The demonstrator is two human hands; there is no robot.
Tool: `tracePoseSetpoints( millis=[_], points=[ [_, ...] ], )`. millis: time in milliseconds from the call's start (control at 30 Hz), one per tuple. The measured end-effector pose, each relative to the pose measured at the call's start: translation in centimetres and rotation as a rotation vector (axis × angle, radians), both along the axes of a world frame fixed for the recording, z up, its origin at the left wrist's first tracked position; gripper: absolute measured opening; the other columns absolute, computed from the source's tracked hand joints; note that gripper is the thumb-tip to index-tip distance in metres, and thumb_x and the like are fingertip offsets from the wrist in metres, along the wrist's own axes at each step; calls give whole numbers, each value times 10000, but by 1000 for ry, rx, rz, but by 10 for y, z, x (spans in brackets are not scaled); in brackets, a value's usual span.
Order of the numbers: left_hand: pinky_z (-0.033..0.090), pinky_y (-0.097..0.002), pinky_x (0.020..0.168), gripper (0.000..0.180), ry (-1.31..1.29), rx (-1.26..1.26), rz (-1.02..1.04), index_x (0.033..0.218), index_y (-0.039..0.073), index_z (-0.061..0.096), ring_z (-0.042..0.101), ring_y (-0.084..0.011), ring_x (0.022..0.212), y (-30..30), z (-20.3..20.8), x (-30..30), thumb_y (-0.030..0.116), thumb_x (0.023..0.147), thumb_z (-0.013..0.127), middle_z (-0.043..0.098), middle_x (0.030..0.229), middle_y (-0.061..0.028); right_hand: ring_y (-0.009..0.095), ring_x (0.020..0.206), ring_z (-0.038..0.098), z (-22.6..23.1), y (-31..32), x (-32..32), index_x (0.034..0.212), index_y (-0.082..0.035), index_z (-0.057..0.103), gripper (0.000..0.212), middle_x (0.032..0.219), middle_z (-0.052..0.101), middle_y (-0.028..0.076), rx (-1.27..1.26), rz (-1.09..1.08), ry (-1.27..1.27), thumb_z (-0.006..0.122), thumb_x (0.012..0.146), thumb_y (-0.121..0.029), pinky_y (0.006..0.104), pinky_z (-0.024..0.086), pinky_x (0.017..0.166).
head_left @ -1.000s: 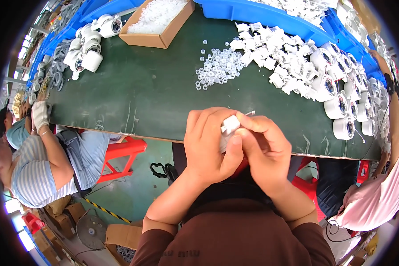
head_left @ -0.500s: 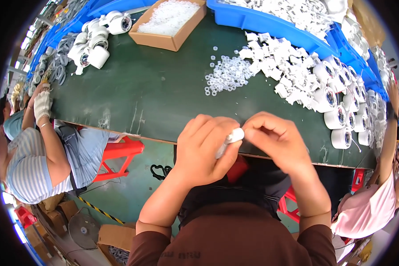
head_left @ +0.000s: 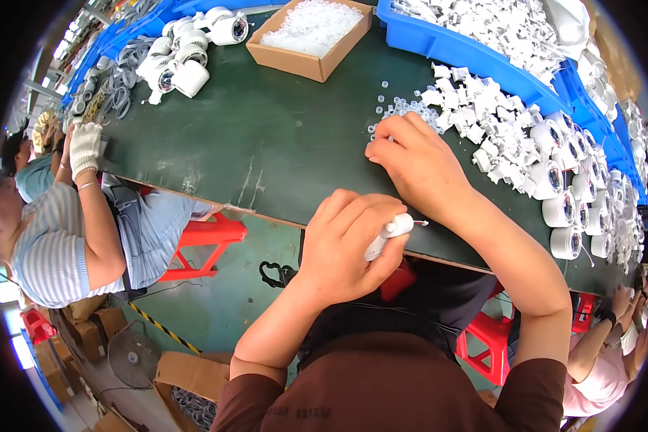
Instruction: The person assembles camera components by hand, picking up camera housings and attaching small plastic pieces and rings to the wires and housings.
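My left hand (head_left: 349, 241) is closed around a white plastic camera part (head_left: 398, 226), a short cylinder with a narrower body mostly hidden in the palm. A thin lead with a small tip sticks out of its right side. Farther forward, my right hand (head_left: 417, 162) reaches to the near edge of a pile of small translucent rings (head_left: 417, 111). Its thumb and forefinger are bent together above the table; what may be between them is too small to make out. The hand covers part of the pile.
White plastic brackets (head_left: 482, 115) lie heaped beside the rings, with white round camera heads (head_left: 547, 180) to their right. Behind are a blue bin (head_left: 439, 47) and a cardboard box (head_left: 288, 63) of translucent pieces. More camera units (head_left: 187, 61) lie far left. Co-workers sit on both sides.
My right hand has left the white part and moved forward to the ring pile. My left hand still holds the part, whose lead now shows. The view has shifted slightly.
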State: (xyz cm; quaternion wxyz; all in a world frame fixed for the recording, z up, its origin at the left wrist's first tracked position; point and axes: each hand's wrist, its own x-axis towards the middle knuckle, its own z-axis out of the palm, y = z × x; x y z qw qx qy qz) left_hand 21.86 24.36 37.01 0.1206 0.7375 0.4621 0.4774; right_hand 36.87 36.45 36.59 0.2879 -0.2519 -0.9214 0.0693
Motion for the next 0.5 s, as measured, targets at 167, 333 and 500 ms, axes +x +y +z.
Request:
tracePoseSetpoints(
  millis=[167, 333, 500],
  points=[
    [492, -364, 737, 302, 36, -56, -2, 1042, 70, 694, 612, -276, 851, 0, 8, 4, 66, 746, 757, 698, 1068, -78, 181, 920, 645, 13, -15, 23, 1012, -55, 693, 133, 987, 680, 45, -338, -115, 297, 687, 894, 6, 300, 517, 787],
    [490, -384, 750, 277, 95, -102, 27, 1015, 84, 695, 607, -288, 863, 5, 10, 17, 83, 748, 769, 663, 1075, -73, 111, 929, 656, 40, -55, 65, 1053, -2, 704, 104, 1008, 711, 63, -1050, -326, 605, 638, 973, -1, 260, 530, 833],
    [483, -404, 777, 269, 142, -114, 19, 980, 74, 639, 614, -305, 878, 11, 13, 29, 75, 742, 765, 650, 1053, -82, 147, 1004, 653, 37, -92, 70, 1039, 20, 735, 140, 1082, 695, 103, -1114, -183, 772, 649, 935, 59, 283, 531, 900]
  ],
)
